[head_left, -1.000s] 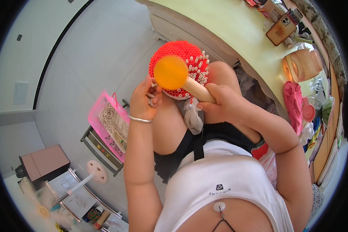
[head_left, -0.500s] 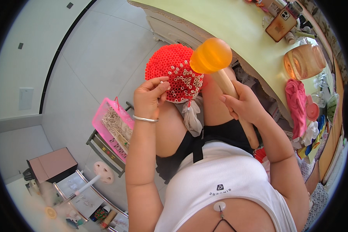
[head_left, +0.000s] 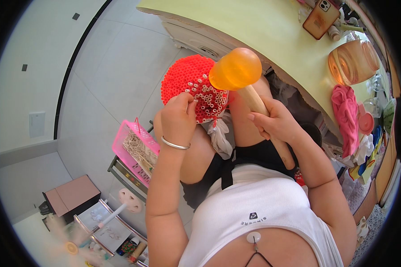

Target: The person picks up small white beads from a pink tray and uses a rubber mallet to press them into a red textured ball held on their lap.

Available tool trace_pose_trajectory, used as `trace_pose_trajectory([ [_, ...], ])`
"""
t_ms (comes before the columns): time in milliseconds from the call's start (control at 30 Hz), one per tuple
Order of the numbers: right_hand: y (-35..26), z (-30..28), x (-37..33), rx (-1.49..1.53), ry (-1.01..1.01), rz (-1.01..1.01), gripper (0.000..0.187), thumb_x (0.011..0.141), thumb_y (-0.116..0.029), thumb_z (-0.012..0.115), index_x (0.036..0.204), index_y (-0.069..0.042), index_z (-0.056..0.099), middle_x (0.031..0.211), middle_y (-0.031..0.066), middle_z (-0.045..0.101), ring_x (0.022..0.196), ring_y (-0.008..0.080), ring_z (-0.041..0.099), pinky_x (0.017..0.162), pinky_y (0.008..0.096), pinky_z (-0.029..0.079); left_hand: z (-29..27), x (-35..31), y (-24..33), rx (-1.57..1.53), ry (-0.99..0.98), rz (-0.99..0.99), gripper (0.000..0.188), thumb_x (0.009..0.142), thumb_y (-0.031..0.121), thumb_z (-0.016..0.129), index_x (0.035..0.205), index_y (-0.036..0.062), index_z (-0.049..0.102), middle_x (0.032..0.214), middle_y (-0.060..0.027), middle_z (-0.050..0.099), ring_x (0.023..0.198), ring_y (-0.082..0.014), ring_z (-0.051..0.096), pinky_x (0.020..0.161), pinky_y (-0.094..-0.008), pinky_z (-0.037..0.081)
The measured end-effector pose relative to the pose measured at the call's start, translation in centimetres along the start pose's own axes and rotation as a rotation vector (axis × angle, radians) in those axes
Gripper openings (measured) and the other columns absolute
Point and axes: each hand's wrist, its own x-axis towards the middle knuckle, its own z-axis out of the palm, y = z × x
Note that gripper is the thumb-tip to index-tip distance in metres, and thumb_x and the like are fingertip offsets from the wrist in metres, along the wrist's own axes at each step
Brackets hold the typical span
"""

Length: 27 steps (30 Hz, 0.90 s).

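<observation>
My right hand (head_left: 275, 119) is wrapped around the wooden handle of a mallet (head_left: 239, 69). Its translucent amber head is raised over the right side of a round bundle of red tubes (head_left: 181, 76), apart from it as far as I can see. The bundle rests at my knees, and many tubes on its near right part have pale cylindrical pieces in them. My left hand (head_left: 179, 116), a silver bangle at its wrist, pinches a small white stick-like piece (head_left: 195, 101) at the bundle's near edge. The fingers hide most of that piece. A whitish plastic bag (head_left: 220, 139) hangs below the bundle.
To my left, a pink basket (head_left: 120, 138) of pale sticks (head_left: 138, 150) sits on a dark stool (head_left: 120, 172). A yellow-green table (head_left: 272, 31) runs along the right with a phone (head_left: 321, 18), an amber jar (head_left: 353, 62) and a pink cloth (head_left: 344, 118). A white fan stands lower left.
My left hand has turned and come down to the bundle's near edge, its fingers now at the tubes. The mallet has shifted slightly left and down, still in my right hand.
</observation>
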Motion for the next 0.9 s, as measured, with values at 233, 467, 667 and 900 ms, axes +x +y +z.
trace_pose_trajectory([
  [233,-0.3,0.1,-0.1,-0.009,-0.013,-0.011,0.015,0.095,-0.011,0.062,0.102,0.000,0.054,0.058,-0.0008,0.051,0.042,0.0074,0.049,0.042,0.0225,0.040,0.4,1.0,-0.3,0.192,-0.160,0.222,0.004,0.080,0.000,0.063,0.083,0.0013,0.062,0.079,-0.0175,0.063,0.078,-0.0371,0.063,0.070,-0.0448,0.051],
  [467,-1.0,1.0,-0.9,-0.048,-0.002,-0.007,0.017,0.094,-0.010,0.062,0.106,0.001,0.055,0.060,-0.0007,0.052,0.043,0.0074,0.049,0.042,0.0227,0.040,-0.2,3.0,0.0,0.213,-0.297,0.303,0.004,0.083,0.004,0.060,0.081,0.0007,0.063,0.076,-0.0171,0.063,0.074,-0.0353,0.062,0.065,-0.0428,0.050],
  [667,-5.4,3.1,-3.5,-0.326,-0.138,-0.158,0.034,0.092,-0.024,0.070,0.110,0.001,0.055,0.071,0.0053,0.057,0.056,0.0156,0.057,0.053,0.0305,0.047,-3.4,-0.6,-4.5,-0.934,-0.092,-0.629,0.024,0.091,0.016,0.064,0.106,-0.0033,0.067,0.079,-0.0074,0.064,0.056,-0.0121,0.053,0.046,-0.0235,0.038],
  [900,-3.5,5.0,-0.7,-0.892,-0.142,-0.222,0.034,0.091,-0.030,0.070,0.096,0.000,0.054,0.074,0.0164,0.063,0.069,0.0345,0.062,0.067,0.0412,0.049,-4.7,-3.2,-7.4,-1.489,-0.167,-0.855,0.024,0.096,0.012,0.049,0.109,-0.0064,0.058,0.080,-0.0096,0.062,0.045,-0.0068,0.037,0.040,-0.0206,0.028],
])
